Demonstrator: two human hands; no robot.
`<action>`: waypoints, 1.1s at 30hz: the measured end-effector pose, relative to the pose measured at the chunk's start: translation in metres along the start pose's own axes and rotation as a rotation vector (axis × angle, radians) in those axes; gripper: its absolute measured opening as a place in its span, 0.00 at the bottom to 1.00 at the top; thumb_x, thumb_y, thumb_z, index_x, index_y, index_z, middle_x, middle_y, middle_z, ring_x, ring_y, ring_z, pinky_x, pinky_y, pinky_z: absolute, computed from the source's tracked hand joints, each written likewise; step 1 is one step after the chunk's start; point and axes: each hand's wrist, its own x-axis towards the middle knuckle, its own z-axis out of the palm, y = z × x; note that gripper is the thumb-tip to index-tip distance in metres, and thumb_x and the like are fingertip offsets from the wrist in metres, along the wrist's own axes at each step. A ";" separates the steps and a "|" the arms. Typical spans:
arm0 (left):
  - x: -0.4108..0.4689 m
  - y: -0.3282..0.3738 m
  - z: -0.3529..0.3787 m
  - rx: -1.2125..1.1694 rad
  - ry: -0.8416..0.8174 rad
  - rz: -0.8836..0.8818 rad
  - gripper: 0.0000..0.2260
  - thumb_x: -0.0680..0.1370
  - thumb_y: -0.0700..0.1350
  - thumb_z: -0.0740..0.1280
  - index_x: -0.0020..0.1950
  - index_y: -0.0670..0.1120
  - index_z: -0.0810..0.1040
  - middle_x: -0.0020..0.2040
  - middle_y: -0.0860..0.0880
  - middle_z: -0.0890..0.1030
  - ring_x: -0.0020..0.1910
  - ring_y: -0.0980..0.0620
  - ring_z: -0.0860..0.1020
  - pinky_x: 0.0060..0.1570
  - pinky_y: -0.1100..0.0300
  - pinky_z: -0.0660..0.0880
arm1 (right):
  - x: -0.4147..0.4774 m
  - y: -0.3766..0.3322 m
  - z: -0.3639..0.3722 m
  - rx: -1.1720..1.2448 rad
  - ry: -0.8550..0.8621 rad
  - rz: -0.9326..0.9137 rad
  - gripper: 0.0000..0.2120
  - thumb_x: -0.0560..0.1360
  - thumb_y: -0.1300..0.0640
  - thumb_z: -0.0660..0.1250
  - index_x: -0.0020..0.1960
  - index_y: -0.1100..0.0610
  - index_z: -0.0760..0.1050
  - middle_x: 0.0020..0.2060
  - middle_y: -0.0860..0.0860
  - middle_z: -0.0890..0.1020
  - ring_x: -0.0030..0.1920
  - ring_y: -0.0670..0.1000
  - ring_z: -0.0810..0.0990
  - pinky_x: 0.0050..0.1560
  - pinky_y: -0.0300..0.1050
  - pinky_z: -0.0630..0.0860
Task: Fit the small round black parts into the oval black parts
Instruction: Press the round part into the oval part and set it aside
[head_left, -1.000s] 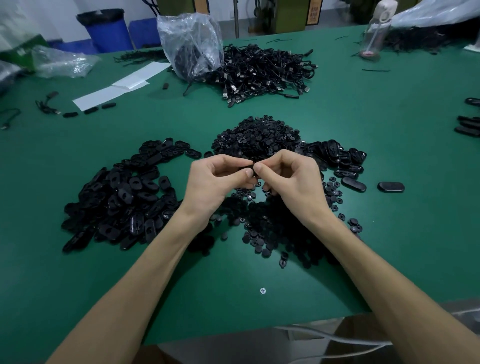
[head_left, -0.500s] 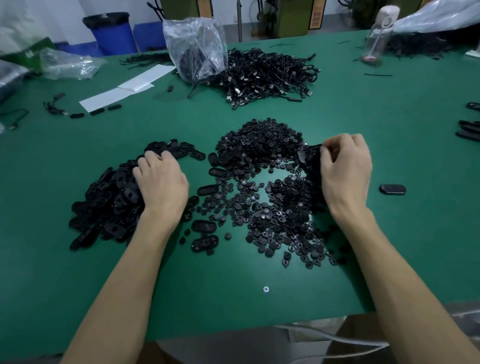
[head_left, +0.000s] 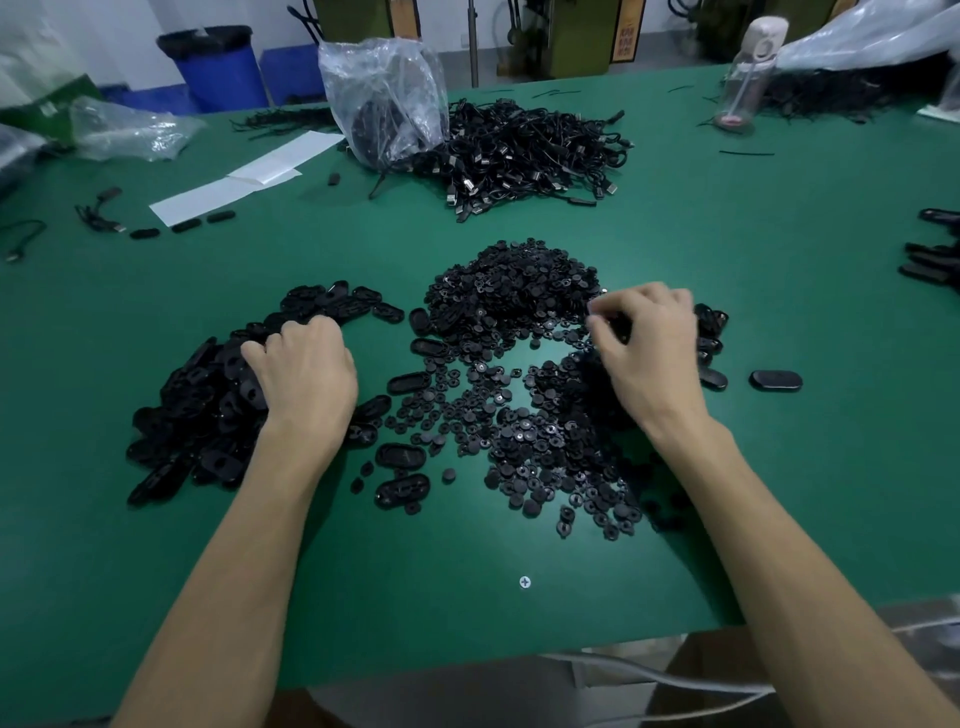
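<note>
Small round black parts (head_left: 511, 296) lie heaped at the centre of the frame on my green table (head_left: 753, 249), the heap thinning into a loose scatter toward the lower middle. Oval black parts (head_left: 202, 395) are piled at centre left, and a few stray ones sit between that pile and the round ones. More ovals show at centre right, partly behind my right hand (head_left: 649, 353).

My hands are well apart, one on each side of the heap. My left hand (head_left: 306, 374) rests palm down on the right edge of the oval pile, its fingers curled into the parts; I cannot tell whether they hold one. My right hand sits at the right edge of the round heap, with its bent, blurred fingers drawn toward the thumb; whether anything is pinched between them cannot be made out.

A lone oval piece (head_left: 775, 380) lies apart at right. At upper centre are a tangle of black cables (head_left: 524, 150) and a clear plastic bag (head_left: 384, 93) touching it. White paper (head_left: 234, 182) lies at upper left, a blue bin (head_left: 213, 67) stands beyond the table, and a bottle (head_left: 748, 73) stands at upper right. A screw head (head_left: 524, 582) shows near the table's front edge.
</note>
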 end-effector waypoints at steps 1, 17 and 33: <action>0.001 0.000 0.000 -0.038 0.030 0.006 0.08 0.82 0.33 0.62 0.49 0.40 0.80 0.44 0.40 0.81 0.45 0.38 0.78 0.59 0.44 0.64 | -0.002 -0.005 0.002 0.028 -0.066 -0.042 0.09 0.80 0.52 0.70 0.57 0.55 0.84 0.53 0.51 0.80 0.59 0.52 0.69 0.64 0.50 0.66; -0.018 0.049 0.005 -1.546 -0.628 -0.014 0.10 0.85 0.37 0.63 0.63 0.40 0.81 0.39 0.50 0.73 0.37 0.57 0.70 0.31 0.66 0.68 | -0.012 -0.019 0.017 0.143 -0.337 -0.124 0.08 0.75 0.49 0.76 0.43 0.49 0.79 0.43 0.44 0.77 0.50 0.47 0.70 0.47 0.41 0.62; -0.031 0.054 0.004 -1.526 -0.654 0.143 0.11 0.86 0.48 0.64 0.61 0.50 0.85 0.50 0.49 0.79 0.43 0.54 0.77 0.35 0.65 0.70 | -0.011 -0.025 0.012 0.764 -0.268 0.095 0.03 0.78 0.59 0.74 0.51 0.56 0.84 0.41 0.54 0.87 0.42 0.52 0.87 0.40 0.37 0.77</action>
